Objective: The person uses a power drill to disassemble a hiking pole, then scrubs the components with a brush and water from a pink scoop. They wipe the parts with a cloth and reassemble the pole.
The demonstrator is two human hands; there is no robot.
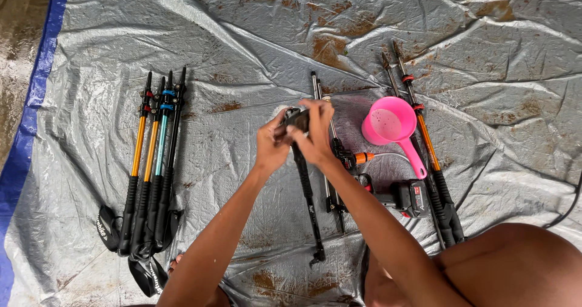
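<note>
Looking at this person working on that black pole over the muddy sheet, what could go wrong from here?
Three things, possibly. The left hand and right hand grip only the top of the black pole, so its free lower end could swing into the cordless sprayer. The tarp looks wet and mud-streaked, so a grip might slip. The pink scoop lies close by the right arm and could be knocked aside.
</note>
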